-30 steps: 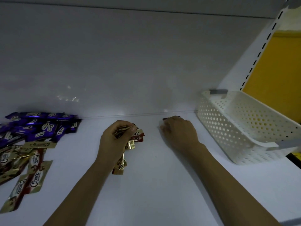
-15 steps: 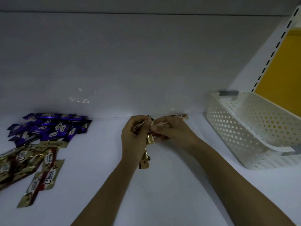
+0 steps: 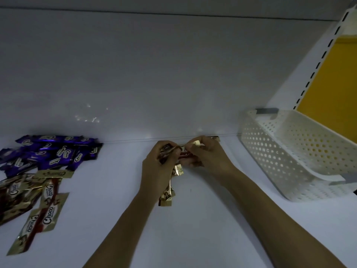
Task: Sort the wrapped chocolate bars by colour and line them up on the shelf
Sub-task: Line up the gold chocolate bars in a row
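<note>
The right hand (image 3: 208, 157) had come back across to the left hand (image 3: 154, 167), and the two met near the back of the shelf (image 3: 193, 238). The left hand had its fingers curled round a bunch of gold bars (image 3: 167, 192), and the ends of the bunch hung down below the fist. The right hand pinched the end of one bar (image 3: 185, 154) at the top of the bunch, between thumb and fingers. It looked like that bar was about to be pulled out and laid down next.

Just behind the right hand a laid bar (image 3: 216, 138) peeped out, flat against the back wall (image 3: 173, 74). I think that was the start of the gold row.

One second before, the hands were apart. The right hand lay palm down at the back of the shelf, over that spot, and the left hand waited alone with the bunch. Half a second before, the right hand had already reached the bunch, much as it did here.

The purple bars (image 3: 56, 151) sat in a heap at the far left, at the back. The gold and red bars (image 3: 38, 200) lay loose in front of them, not in a line. So much sorting was left. The white basket (image 3: 289, 161) stood well apart on the right. I could not see if anything was in it.
</note>
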`<action>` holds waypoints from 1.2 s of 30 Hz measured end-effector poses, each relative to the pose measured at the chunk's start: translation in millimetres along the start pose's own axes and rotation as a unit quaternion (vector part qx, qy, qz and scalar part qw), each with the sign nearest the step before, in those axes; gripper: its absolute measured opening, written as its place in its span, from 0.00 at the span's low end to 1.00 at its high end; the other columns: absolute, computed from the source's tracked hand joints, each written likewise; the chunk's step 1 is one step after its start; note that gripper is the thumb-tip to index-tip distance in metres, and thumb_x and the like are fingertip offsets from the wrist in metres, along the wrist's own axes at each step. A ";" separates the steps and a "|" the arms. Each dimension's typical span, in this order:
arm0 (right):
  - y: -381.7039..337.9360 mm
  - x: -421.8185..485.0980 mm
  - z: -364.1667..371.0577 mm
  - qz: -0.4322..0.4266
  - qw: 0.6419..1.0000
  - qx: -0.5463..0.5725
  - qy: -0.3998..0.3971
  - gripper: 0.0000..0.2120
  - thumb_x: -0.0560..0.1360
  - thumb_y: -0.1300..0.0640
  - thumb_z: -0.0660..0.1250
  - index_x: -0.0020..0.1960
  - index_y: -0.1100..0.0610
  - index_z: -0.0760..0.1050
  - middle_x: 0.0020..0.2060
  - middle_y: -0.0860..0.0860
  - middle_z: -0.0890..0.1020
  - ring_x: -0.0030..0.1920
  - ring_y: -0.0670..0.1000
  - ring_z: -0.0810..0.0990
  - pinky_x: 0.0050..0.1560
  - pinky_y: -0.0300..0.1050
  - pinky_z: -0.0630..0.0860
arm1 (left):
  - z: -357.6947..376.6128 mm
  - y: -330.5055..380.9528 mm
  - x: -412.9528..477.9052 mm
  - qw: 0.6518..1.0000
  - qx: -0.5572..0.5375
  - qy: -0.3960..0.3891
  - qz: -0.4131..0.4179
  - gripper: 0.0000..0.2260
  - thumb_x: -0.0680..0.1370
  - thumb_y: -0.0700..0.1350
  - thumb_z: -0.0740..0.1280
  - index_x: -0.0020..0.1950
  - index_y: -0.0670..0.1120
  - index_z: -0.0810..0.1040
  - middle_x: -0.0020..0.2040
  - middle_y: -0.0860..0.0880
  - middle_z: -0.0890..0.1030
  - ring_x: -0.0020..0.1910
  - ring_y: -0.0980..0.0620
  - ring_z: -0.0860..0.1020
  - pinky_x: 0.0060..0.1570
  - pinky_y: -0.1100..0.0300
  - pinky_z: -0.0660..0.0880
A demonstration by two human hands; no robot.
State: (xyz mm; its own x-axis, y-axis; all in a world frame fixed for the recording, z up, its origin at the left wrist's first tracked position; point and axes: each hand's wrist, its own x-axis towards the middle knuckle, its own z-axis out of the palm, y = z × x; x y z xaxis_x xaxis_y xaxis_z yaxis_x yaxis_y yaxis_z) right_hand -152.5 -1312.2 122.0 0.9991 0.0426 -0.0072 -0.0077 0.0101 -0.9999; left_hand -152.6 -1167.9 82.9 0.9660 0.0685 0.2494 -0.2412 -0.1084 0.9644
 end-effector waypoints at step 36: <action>22.8 24.9 -58.4 -0.017 0.734 -0.670 0.109 0.17 0.80 0.52 0.58 0.68 0.45 0.69 0.60 0.55 0.72 0.63 0.58 0.68 0.62 0.51 0.63 | -1.5 1.3 1.2 0.999 -0.050 0.009 -0.018 0.10 0.75 0.39 0.70 0.45 0.55 0.80 0.44 0.56 0.83 0.42 0.55 0.83 0.29 0.60 0.77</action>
State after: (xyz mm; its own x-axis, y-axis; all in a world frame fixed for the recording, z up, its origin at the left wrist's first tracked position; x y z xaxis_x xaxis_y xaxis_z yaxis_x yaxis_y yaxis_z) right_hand -125.3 -1369.3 98.5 0.9818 -0.0973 0.1630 -0.0799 -0.9907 -0.1105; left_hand -151.9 -1166.5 84.6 0.9727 0.0884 0.2144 -0.2147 -0.0062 0.9767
